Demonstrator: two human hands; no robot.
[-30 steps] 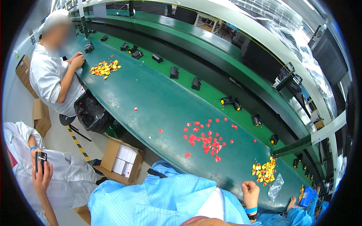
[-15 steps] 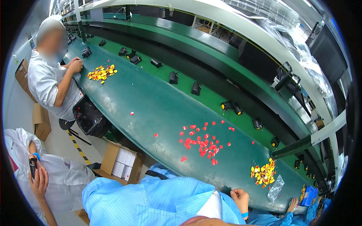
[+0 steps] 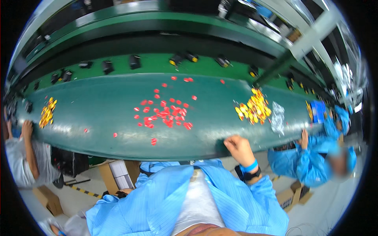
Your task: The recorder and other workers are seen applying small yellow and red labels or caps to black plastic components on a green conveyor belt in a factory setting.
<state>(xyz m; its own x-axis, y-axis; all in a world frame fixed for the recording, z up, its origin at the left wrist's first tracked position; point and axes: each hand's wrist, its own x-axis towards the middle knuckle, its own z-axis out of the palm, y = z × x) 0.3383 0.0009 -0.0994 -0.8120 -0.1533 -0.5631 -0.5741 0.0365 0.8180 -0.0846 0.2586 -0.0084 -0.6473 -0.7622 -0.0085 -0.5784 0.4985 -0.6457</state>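
Note:
My right hand [image 3: 239, 150] is above the near edge of the green worktop [image 3: 98, 139], with a blue band and a black strap at its wrist. Its fingers are curled together, and anything inside them is hidden. Up and to its left, small red pieces [image 3: 167, 114] lie scattered, some with white marks. A heap of yellow and dark-red pieces [image 3: 255, 108] is beyond it, slightly right. Low on the left, a bit of skin by my left sleeve seems to be my left hand [image 3: 126, 191]; its fingers do not show clearly.
A crumpled clear plastic bag [image 3: 277, 118] and a blue bin [image 3: 318, 111] are on the right. Black devices [image 3: 135, 61] line the green strip behind. Another yellow heap [image 3: 48, 113] is far left. Co-workers sit at both ends. An opened carton [image 3: 120, 173] stands below the edge.
My view has swung to the right and levelled, bringing the right-hand co-worker into sight. My right hand stays curled near the worktop edge, and more of its forearm now shows.

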